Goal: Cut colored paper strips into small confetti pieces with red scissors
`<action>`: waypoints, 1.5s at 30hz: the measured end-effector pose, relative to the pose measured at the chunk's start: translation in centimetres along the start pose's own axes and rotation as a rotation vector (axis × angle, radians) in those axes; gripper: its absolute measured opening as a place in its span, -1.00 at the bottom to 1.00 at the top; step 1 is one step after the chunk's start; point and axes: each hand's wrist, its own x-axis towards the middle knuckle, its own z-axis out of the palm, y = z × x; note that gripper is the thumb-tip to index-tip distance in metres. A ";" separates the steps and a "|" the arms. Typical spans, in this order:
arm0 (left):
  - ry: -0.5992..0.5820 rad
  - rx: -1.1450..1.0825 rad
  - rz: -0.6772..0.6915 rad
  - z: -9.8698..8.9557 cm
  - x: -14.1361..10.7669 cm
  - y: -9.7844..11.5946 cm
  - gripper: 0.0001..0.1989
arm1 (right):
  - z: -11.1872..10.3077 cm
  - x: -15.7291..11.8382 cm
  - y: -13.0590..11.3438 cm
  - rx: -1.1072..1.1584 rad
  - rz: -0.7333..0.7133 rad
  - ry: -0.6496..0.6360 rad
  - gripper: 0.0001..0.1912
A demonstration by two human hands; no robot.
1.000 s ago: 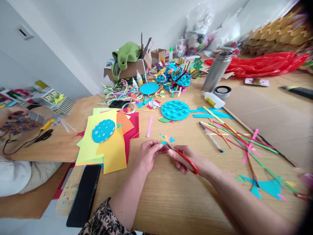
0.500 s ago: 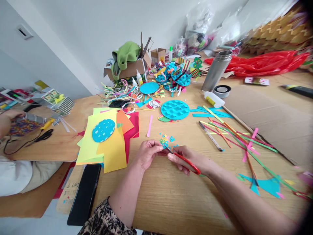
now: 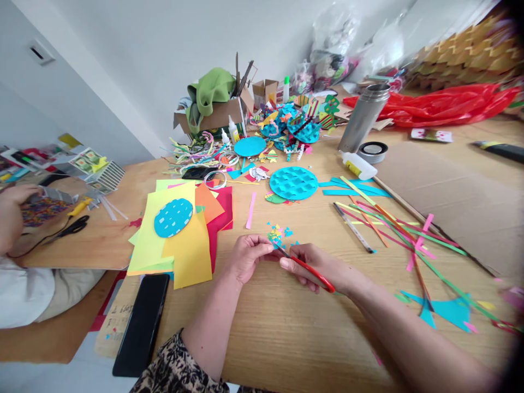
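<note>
Right hand (image 3: 313, 258) gripping scissors (image 3: 302, 264); left hand (image 3: 249, 258) pinching, contents unclear.
Scissors probably handling light, stiff; red handles (image 3: 325, 282) offering hold.

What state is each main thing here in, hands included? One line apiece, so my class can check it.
Left hand: fingertips pinched together
Right hand: closed around scissors
Red-handled scissors: held; blade opening unclear
Paper scraps: cut small, loose on the table
Metal bottle: standing, uncapped
Squeeze bottle: lying on its side
Phone: screen dark
Cardboard box: open, green bag hanging over its edge
</note>
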 end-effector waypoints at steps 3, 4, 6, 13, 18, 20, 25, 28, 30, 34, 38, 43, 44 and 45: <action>0.007 0.002 -0.006 0.1 0.0 0.0 -0.86 | 0.1 0.0 -0.3 -0.002 0.017 0.018 -0.54; 0.007 0.003 -0.006 0.1 0.0 0.0 -0.86 | 0.1 -0.1 -0.4 0.000 0.022 0.023 -0.54; 0.008 0.003 -0.003 0.2 0.0 0.1 -0.86 | 0.2 -0.1 -0.4 0.005 0.021 0.030 -0.54; 0.005 0.006 -0.007 0.2 -0.1 0.2 -0.86 | 0.2 0.1 0.2 0.014 0.000 0.045 -0.56; -0.028 0.006 0.005 -0.1 0.0 0.0 -0.89 | 0.2 0.2 0.2 0.000 -0.006 0.056 -0.54; -0.038 0.011 0.009 -0.2 0.0 -0.1 -0.89 | 0.2 0.3 0.1 -0.001 0.002 0.063 -0.53; -0.025 0.031 0.015 -0.5 0.1 -0.1 -0.86 | 0.1 0.2 0.0 0.006 0.033 0.083 -0.52; -0.007 0.040 0.026 -0.7 0.1 0.0 -0.85 | 0.1 0.2 0.0 0.000 0.047 0.089 -0.51; -0.004 0.053 0.034 -0.7 0.1 0.0 -0.85 | 0.0 0.2 0.0 -0.003 0.044 0.089 -0.51; 0.014 0.080 0.044 -0.7 0.1 0.0 -0.84 | 0.0 0.2 0.0 -0.021 0.037 0.091 -0.52; 0.019 0.105 0.056 -0.7 0.1 0.2 -0.83 | -0.1 0.3 -0.1 -0.042 0.065 0.092 -0.51; 0.029 0.047 0.065 -0.3 0.0 0.0 -0.85 | 0.0 0.4 0.1 -0.005 0.102 0.124 -0.50; 0.051 0.019 0.077 -0.1 0.0 -0.1 -0.85 | 0.0 0.5 0.2 0.016 0.088 0.137 -0.51; 0.083 -0.012 0.094 0.2 0.1 -0.3 -0.85 | 0.1 0.5 0.3 0.041 0.066 0.150 -0.51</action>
